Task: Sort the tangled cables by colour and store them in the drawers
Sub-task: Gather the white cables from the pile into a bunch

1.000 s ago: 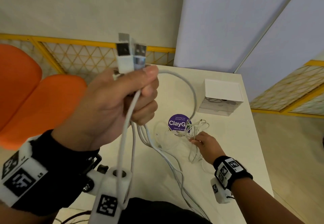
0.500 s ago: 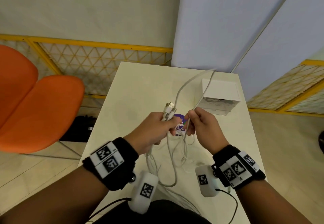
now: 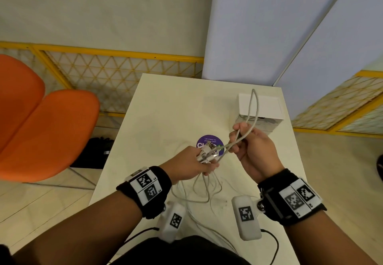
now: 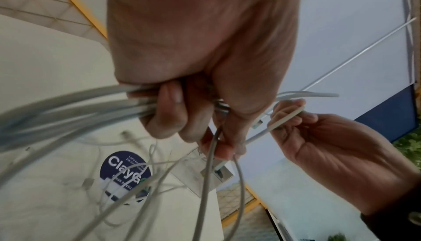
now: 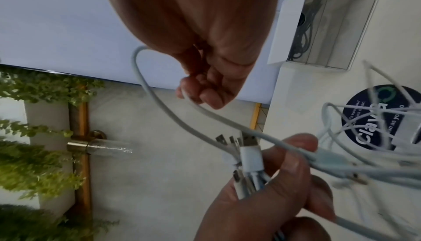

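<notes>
My left hand (image 3: 199, 164) grips a bundle of white cables (image 3: 204, 184) near their USB plugs (image 3: 208, 150), which stick out above the fist; the plugs (image 5: 247, 147) show close up in the right wrist view. The loose ends hang in loops down to the table. My right hand (image 3: 246, 140) pinches a loop of one white cable (image 3: 253, 107) that rises in front of the small white drawer unit (image 3: 263, 109). That cable (image 5: 159, 100) runs back to the left hand's bundle (image 4: 68, 106). Both hands are held above the table, close together.
The cream table (image 3: 165, 109) bears a round purple sticker (image 3: 207, 142). The drawer unit (image 5: 323, 21) has clear drawers; one holds dark cables. An orange chair (image 3: 41, 132) stands to the left, a yellow mesh fence (image 3: 116, 68) behind, and a dark bag (image 3: 93, 152) on the floor.
My left hand has come down from near my face to just above the table. My right hand rose from the cables on the table and now draws one cable's loop up and to the right.
</notes>
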Demonstrator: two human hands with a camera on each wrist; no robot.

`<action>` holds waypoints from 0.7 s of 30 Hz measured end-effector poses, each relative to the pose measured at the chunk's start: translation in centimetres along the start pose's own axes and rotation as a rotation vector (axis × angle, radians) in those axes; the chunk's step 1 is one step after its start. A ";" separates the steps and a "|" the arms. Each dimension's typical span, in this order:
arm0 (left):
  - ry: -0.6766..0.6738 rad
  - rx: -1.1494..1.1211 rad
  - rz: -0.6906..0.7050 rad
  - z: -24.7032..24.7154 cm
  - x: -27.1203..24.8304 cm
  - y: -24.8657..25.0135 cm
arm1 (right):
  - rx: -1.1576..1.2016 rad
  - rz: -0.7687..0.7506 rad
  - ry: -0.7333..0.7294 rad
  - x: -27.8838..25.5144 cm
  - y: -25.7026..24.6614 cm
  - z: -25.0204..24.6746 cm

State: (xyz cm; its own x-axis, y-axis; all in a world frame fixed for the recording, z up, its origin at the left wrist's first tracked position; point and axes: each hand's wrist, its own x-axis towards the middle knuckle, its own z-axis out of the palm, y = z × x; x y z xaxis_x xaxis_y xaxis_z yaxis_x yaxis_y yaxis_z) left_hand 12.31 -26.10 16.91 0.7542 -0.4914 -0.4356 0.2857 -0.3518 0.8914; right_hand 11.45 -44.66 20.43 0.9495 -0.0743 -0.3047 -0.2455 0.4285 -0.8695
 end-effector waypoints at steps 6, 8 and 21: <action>-0.009 -0.004 0.006 0.2 0.1 0.6 | 0.074 0.022 0.046 0.4 -0.1 -0.3; -0.019 -0.064 -0.021 0.3 -0.1 1.2 | 0.010 0.007 0.030 0.5 -0.1 -0.6; 0.108 -0.148 -0.209 -0.7 -0.6 2.1 | -0.511 -0.081 0.092 -0.6 1.7 -1.8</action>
State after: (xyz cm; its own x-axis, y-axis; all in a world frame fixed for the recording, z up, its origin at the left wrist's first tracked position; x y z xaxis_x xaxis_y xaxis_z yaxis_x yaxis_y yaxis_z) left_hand 12.86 -26.02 19.16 0.7262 -0.3299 -0.6031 0.5187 -0.3129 0.7957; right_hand 10.11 -45.51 18.48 0.9539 -0.1776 -0.2419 -0.2581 -0.0740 -0.9633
